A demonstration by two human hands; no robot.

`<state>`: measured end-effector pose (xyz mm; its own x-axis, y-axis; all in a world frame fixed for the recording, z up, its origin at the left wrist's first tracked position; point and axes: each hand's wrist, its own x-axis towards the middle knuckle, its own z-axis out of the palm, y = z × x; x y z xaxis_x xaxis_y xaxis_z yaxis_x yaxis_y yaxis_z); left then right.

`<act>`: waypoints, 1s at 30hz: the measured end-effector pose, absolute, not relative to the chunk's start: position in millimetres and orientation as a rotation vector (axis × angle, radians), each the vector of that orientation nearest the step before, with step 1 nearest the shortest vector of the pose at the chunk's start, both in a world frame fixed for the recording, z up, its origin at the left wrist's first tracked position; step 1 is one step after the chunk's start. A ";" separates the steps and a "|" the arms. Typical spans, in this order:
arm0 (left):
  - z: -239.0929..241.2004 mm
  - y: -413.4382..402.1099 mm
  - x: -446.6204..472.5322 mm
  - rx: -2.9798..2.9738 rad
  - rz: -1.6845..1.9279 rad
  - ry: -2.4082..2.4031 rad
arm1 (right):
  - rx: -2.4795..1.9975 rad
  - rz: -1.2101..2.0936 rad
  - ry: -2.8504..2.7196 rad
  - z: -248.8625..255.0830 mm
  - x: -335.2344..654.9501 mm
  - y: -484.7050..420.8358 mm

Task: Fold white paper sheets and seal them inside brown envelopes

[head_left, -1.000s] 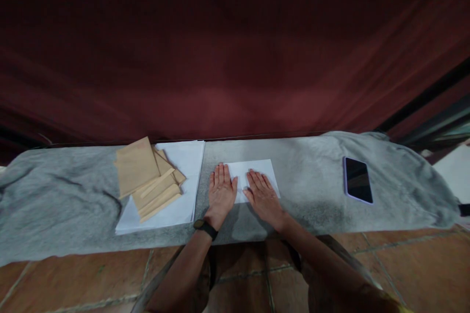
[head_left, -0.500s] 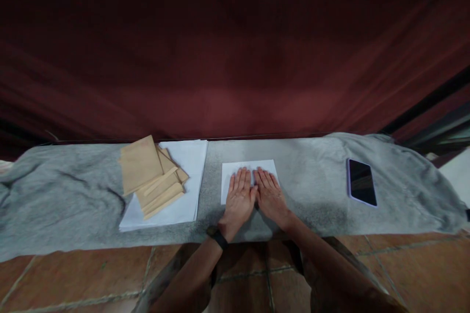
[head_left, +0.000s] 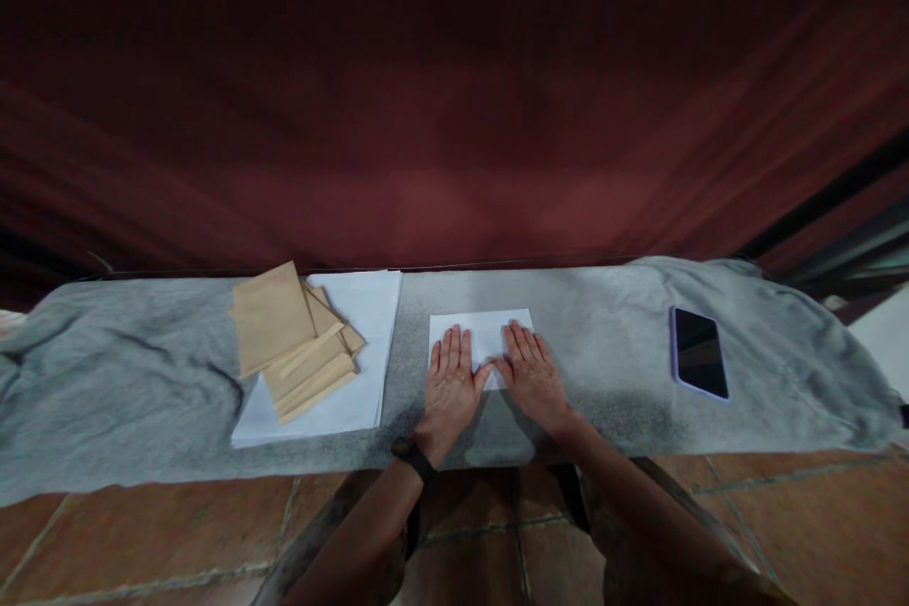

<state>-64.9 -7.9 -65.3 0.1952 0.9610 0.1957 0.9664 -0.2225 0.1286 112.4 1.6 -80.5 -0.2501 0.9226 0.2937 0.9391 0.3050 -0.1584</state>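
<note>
A white sheet of paper lies flat on the grey cloth in front of me, its lower part partly covered by my hands. My left hand rests palm down on the paper's left side, fingers stretched forward. On the right side of the sheet, my right hand lies flat too, its fingers slightly spread. The thumbs point inward and their tips nearly meet near the paper's lower edge. Neither hand grips anything. A dark watch is on my left wrist.
Several brown paper envelopes lie on a stack of white paper to the left. At right is a phone with a purple edge. The grey cloth covers a narrow surface before a dark red curtain; tiled floor shows below.
My hands have slid apart over the paper, the left one leftward and the right one rightward. More of the sheet's middle now shows between them.
</note>
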 end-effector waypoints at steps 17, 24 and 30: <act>-71.7 -3.8 -88.2 -2.242 -0.422 -1.999 | -1.699 -0.205 -2.203 -88.9 148.7 7.5; -71.3 -2.4 -95.5 -2.201 -0.441 -2.043 | -1.752 -0.195 -2.213 -90.3 160.5 10.2; -68.6 3.4 -100.5 -2.144 -0.445 -2.116 | -1.772 -0.212 -2.159 -91.3 168.7 12.5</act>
